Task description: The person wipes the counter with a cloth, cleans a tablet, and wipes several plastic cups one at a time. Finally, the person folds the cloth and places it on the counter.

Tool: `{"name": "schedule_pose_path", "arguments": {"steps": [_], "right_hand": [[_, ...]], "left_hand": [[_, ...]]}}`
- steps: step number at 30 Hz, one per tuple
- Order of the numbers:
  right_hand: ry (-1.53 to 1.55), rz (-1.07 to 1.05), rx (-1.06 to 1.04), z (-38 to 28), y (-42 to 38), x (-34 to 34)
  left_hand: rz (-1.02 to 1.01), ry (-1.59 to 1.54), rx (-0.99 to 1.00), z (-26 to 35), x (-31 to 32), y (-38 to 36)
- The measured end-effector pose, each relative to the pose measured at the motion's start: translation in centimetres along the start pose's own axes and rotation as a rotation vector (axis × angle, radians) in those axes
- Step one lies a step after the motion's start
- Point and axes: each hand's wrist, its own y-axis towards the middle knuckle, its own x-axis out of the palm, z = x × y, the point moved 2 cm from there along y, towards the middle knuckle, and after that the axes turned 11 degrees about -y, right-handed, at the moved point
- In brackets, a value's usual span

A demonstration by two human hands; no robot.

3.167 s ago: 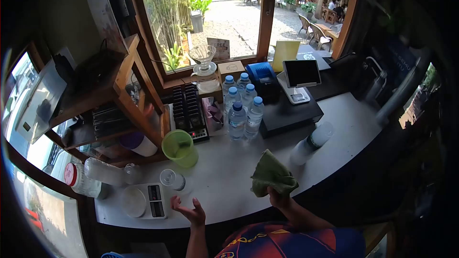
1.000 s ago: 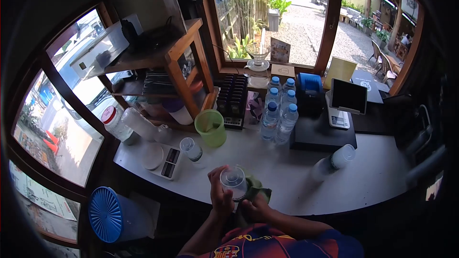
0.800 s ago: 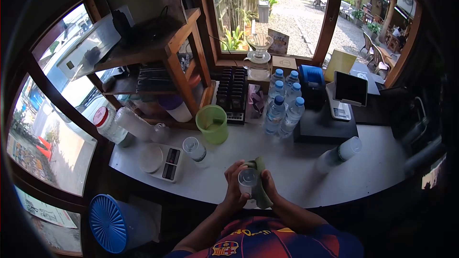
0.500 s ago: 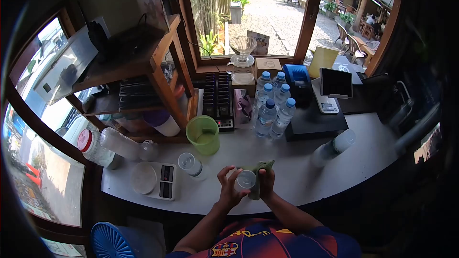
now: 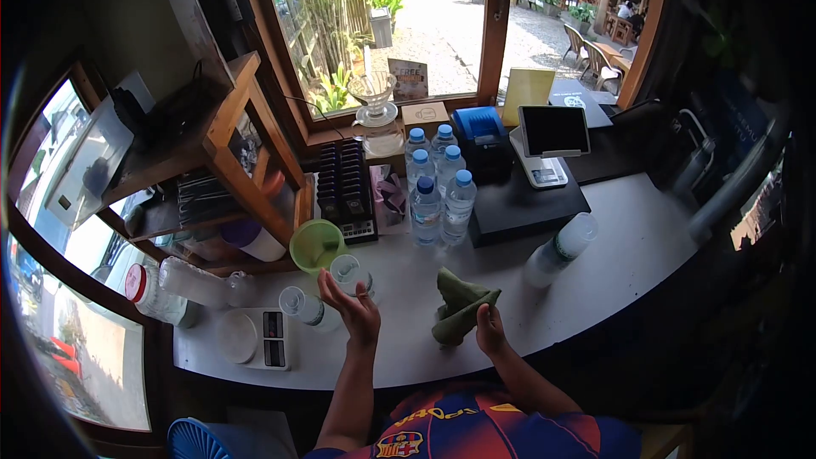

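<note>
My left hand (image 5: 354,316) is raised over the counter with its fingers apart. Just beyond it a clear plastic cup (image 5: 347,269) stands upright, its lower part partly hidden by the fingers. A second clear cup (image 5: 297,303) is to the left of that hand. My right hand (image 5: 490,331) grips a folded green cloth (image 5: 461,310), which hangs up and to the left of the thumb above the counter.
A light green bin (image 5: 318,244) is behind the cups, and a white kitchen scale (image 5: 253,339) lies left. Several water bottles (image 5: 427,212) stand mid-counter. A stack of cups (image 5: 561,248) is on the right, before a black box (image 5: 529,206) carrying a tablet (image 5: 554,131).
My left hand has moved left with the clear cup and now has its fingers apart beside it. My right hand has drawn the cloth away to the right. The view has shifted.
</note>
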Motion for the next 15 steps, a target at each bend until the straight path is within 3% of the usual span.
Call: {"name": "schedule_pose_path", "arguments": {"steps": [4, 5, 7, 9, 11, 15], "right_hand": [[-0.083, -0.031, -0.247, -5.3, -2.4, -5.6], [-0.135, -0.012, -0.352, -6.0, -2.9, -7.4], [0.105, 0.059, -0.42, -4.4, -4.8, -12.8], [0.423, 0.006, -0.517, -4.4, -5.7, -17.2], [0.471, 0.066, -0.596, -8.0, -5.3, -20.6], [0.762, 0.529, -0.432, -15.4, -4.4, -26.7]], "left_hand": [[0.155, -0.07, 0.264, 6.0, 0.8, 0.0], [0.098, -0.232, 0.239, 7.5, 2.2, -0.3], [-0.024, -0.549, 0.181, 11.2, 5.8, -1.5], [-0.238, -0.61, 0.115, 15.0, 9.7, -2.5], [-0.407, -0.662, 0.072, 19.0, 13.8, -2.8], [-0.532, -0.656, 0.006, 25.1, 20.3, -2.0]]}}
